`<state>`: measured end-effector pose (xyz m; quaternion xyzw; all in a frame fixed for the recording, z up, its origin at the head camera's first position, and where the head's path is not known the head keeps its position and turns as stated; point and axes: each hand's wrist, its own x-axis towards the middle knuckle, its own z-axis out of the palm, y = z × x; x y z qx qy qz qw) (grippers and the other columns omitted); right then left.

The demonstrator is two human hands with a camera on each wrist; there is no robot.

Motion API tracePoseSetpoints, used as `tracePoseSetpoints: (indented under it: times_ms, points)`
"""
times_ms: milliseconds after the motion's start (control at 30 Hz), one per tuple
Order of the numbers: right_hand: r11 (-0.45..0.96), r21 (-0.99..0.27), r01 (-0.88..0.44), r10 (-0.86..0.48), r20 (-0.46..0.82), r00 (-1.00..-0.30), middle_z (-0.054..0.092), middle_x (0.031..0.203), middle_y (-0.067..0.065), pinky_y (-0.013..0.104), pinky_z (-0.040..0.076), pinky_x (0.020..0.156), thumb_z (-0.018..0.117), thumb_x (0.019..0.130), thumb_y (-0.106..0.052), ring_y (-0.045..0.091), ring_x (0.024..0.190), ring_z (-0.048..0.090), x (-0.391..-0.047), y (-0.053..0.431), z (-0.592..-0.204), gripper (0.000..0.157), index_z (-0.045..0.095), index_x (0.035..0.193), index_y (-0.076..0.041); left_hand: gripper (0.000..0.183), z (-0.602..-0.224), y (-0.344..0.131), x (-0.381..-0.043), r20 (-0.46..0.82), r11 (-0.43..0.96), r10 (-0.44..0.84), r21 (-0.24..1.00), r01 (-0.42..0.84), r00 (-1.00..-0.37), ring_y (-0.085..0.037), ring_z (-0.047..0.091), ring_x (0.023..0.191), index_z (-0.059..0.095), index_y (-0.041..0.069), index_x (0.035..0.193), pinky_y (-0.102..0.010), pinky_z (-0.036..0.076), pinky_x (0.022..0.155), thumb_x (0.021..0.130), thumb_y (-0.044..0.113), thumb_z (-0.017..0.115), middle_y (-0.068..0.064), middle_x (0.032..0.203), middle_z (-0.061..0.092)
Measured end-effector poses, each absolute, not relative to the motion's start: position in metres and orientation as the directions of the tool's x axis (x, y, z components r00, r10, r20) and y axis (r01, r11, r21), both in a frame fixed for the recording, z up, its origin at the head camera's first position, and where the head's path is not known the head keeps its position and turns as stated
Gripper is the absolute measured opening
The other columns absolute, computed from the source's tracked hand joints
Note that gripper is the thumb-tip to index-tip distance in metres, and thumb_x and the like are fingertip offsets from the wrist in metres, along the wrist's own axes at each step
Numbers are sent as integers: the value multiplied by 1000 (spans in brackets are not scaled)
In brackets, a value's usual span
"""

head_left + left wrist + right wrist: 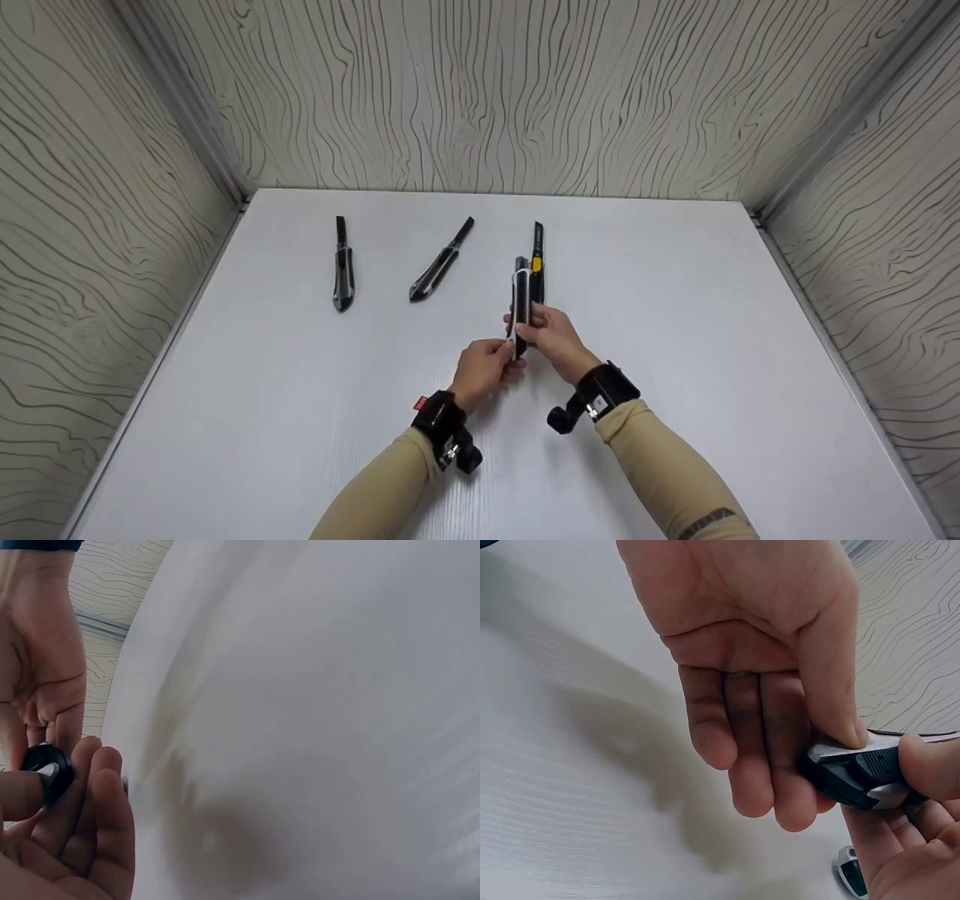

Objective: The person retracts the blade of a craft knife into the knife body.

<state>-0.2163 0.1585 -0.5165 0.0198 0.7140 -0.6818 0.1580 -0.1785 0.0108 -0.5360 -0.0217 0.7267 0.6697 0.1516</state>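
I had the left hand pinching the utility knife near its tail, right hand gripping it higher up. Knife was above the white table, partly covering the yellow-slider cutter on head cam.

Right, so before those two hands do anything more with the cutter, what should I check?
1. Right hand gripping the held cutter: ok.
2. Left hand pinching its near end: ok.
3. Leftmost cutter and middle cutter lying apart on the white table: ok.
4. Their blades drawn in: not ok; long dark blades appear to stick out.
5. Held cutter clear of the yellow-slider cutter: cannot tell; they overlap in the head view.
6. Held cutter's blade fully in: cannot tell.
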Motion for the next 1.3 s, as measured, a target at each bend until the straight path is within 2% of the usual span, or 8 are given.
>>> tracePoseSetpoints:
  times_ms: [100,333,500,667,967,1167,1300]
  points:
    - [73,-966,248,-187,-257,-948,62,130,21,30,51,94,55,93,2,22,114,63,-217,158,-516,41,51,134,4,29,-536,11,-179,-247,91,175,968,-234,-953,-22,71,75,71,-2,103,-36,59,70,100,19,51,-14,86,75]
    - [67,-966,249,-208,-257,-944,59,134,21,40,44,107,52,94,3,31,127,54,-217,158,-516,44,47,137,3,30,-534,12,-180,-259,84,179,965,-248,-949,-22,72,76,68,-7,98,-36,59,72,100,17,51,-17,89,74]
    - [97,-967,236,-219,-252,-943,60,133,20,37,46,104,53,94,2,29,125,57,-218,159,-516,45,47,139,2,31,-533,12,-180,-261,88,174,964,-249,-950,-18,71,72,69,-8,103,-35,59,70,100,18,51,-16,88,74]
    - [152,-965,212,-230,-243,-942,61,132,19,32,48,98,55,94,-1,26,121,59,-218,160,-515,46,46,139,3,31,-533,11,-179,-261,82,172,965,-250,-950,-21,72,75,70,-6,106,-37,59,73,100,18,51,-16,89,75]
    - [216,-955,203,-231,-252,-940,59,134,20,40,44,105,56,94,-1,31,126,57,-218,161,-516,48,44,141,0,32,-537,10,-178,-254,107,181,966,-237,-950,-20,69,76,70,-4,105,-35,57,71,101,21,50,-17,94,75]
    - [293,-942,164,-212,-232,-949,63,128,20,33,51,93,59,95,-5,26,113,63,-218,163,-516,47,46,140,1,33,-525,11,-171,-239,121,183,968,-219,-954,-33,70,86,67,-9,106,-40,58,75,102,16,47,-25,100,72]
    - [312,-940,140,-206,-210,-956,65,122,22,31,54,84,62,93,-8,21,103,64,-217,166,-516,46,50,137,0,33,-514,12,-167,-233,122,190,969,-213,-954,-24,67,76,65,-13,107,-38,57,73,102,12,45,-30,102,70]
